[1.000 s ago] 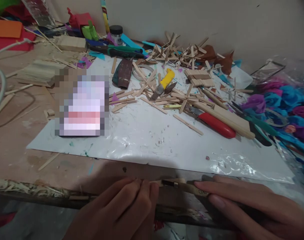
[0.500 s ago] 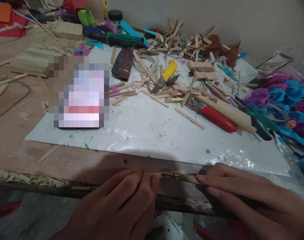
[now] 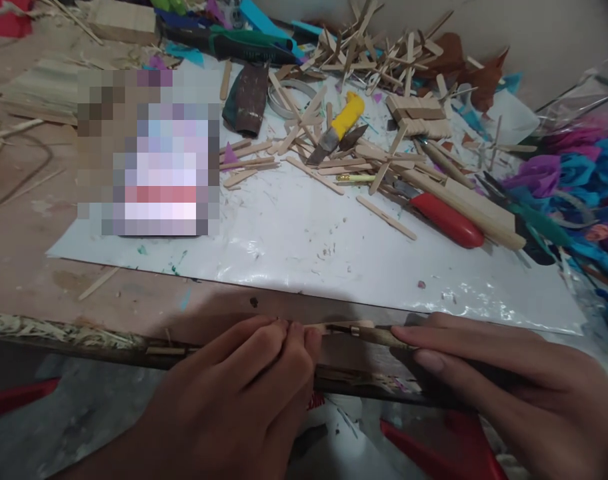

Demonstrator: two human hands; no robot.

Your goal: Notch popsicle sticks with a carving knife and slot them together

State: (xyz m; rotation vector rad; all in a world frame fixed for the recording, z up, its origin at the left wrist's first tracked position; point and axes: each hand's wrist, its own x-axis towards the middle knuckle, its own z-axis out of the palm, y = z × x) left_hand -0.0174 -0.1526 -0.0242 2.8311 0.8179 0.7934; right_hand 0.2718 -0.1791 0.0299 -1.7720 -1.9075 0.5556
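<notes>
At the table's front edge my left hand (image 3: 249, 380) is closed, its fingertips pressing down a flat wooden craft stick (image 3: 366, 324). The stick's far end pokes out to the right of those fingertips. My right hand (image 3: 514, 373) grips the wooden handle of a thin-bladed carving tool (image 3: 377, 335), forefinger along the top and thumb at the side. A metal collar joins handle and blade. The dark blade points left and lies at the stick, close to my left fingertips; whether it cuts in, I cannot tell. My left fingers hide the stick's other end.
Behind my hands a white sheet (image 3: 284, 253) carries a blurred phone-like screen (image 3: 164, 173), a yellow cutter (image 3: 347, 113), a red-handled knife (image 3: 449, 220) and scissors (image 3: 549, 223). Many loose sticks (image 3: 364, 53) pile up at the back. Crepe-paper flowers (image 3: 579, 173) lie right.
The view has tipped downward a little, so the table things sit higher in the picture. Both hands keep their grips, with the tool still against the stick.
</notes>
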